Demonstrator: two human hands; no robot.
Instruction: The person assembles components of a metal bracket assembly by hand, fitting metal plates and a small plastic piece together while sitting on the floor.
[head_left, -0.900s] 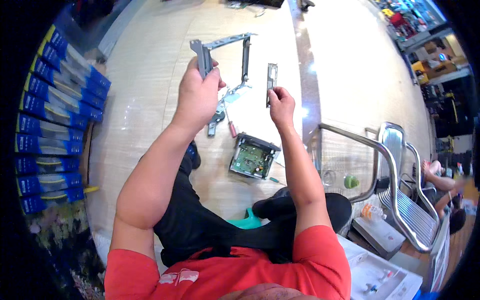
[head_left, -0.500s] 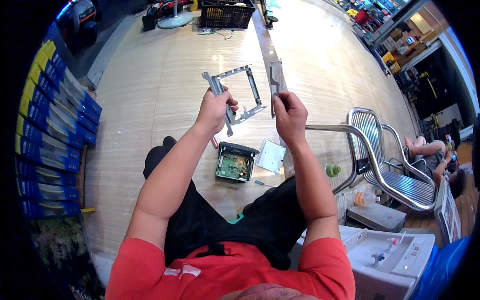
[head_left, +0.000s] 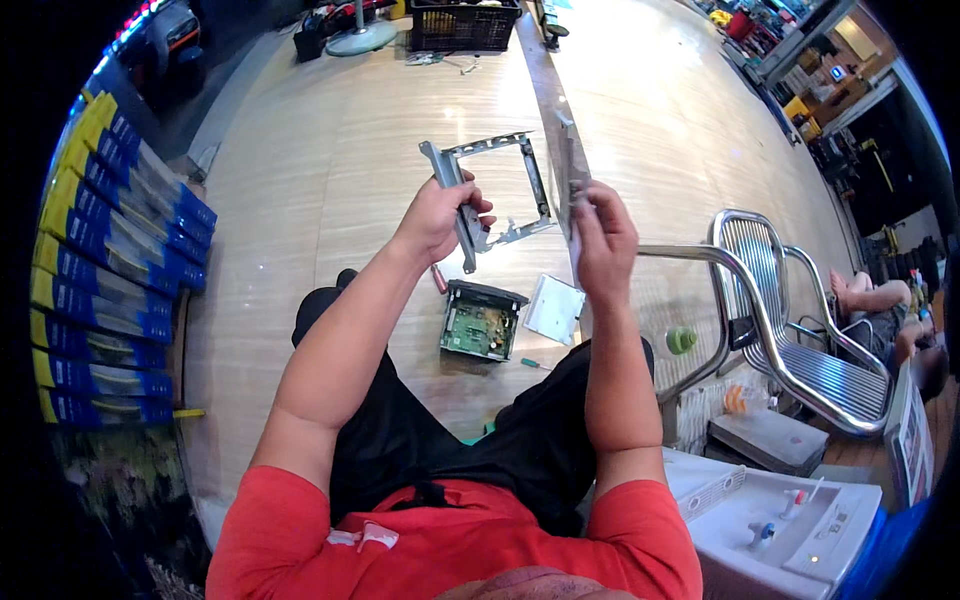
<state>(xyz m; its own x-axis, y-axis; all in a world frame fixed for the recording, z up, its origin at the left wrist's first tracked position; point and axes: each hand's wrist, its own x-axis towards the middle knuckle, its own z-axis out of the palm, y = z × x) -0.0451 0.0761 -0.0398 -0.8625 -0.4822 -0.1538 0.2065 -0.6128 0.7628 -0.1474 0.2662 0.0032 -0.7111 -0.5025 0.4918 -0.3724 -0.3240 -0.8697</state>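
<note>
In the head view, gripping the thin metal frame by one long side with the left hand, fingers curled around the rail, up in the air over the pale floor. Pinching a narrow metal strip near the lower end with the right hand, a touch blurred there. And a tight gap between frame corner and strip: touching or just apart, impossible to tell from here. To handle this pair well, probably best to hold the frame rock steady and do all the fine turning with the strip. Go slowly, with both edges in plain sight, and never force metal this slim, likely quick to bend. Mind the bare corners, too. Now look down: on the floor, an opened box with a green circuit board exposed, a pale plate beside, a red handle near. Wise to work forward of that board, sparing parts below any knock from dropped metal.
</note>
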